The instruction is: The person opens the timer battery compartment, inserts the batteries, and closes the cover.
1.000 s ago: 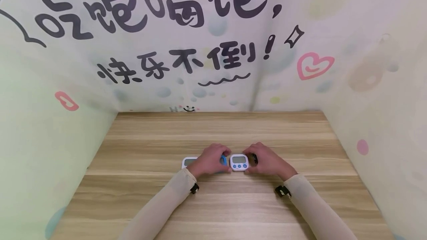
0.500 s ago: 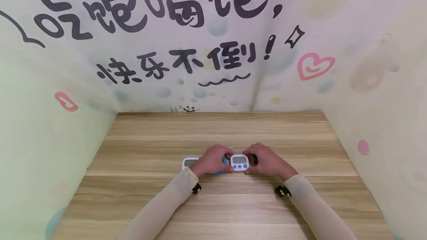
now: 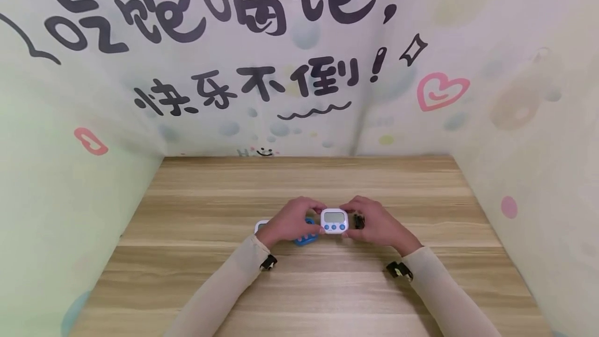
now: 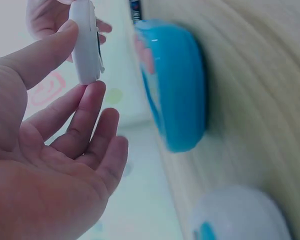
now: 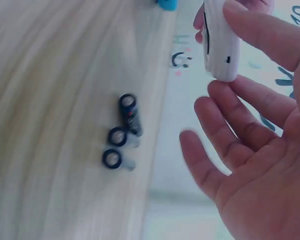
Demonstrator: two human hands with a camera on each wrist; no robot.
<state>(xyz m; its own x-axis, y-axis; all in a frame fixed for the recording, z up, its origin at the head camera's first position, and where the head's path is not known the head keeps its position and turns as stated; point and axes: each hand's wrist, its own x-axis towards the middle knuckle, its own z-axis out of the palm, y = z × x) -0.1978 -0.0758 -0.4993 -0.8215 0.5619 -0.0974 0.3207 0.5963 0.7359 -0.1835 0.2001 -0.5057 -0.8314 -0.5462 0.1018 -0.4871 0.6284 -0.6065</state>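
Above the table, a small white digital timer (image 3: 334, 221) with a grey screen and blue buttons faces up toward the head camera. My left hand (image 3: 291, 220) pinches its left side between thumb and fingers. At the opposite side, the right hand (image 3: 378, 221) pinches it in the same way. Both wrist views show the timer (image 4: 86, 45) edge-on, off the tabletop. A blue timer (image 3: 306, 238) lies on the table beneath my left hand, which covers part of it. Another white timer (image 3: 261, 224) sits further left, mostly hidden behind that hand.
Several dark batteries (image 5: 129, 112) lie on the wood-grain table (image 3: 299, 295) beside the right hand. Light printed walls (image 3: 299, 134) with black lettering enclose the table at the back and both sides. A black strap (image 3: 399, 269) is on the right wrist.
Both hands have raised the white timer from the tabletop, where it lay a second ago. The left hand first moved in to the timer's left side. More of the blue timer now shows.
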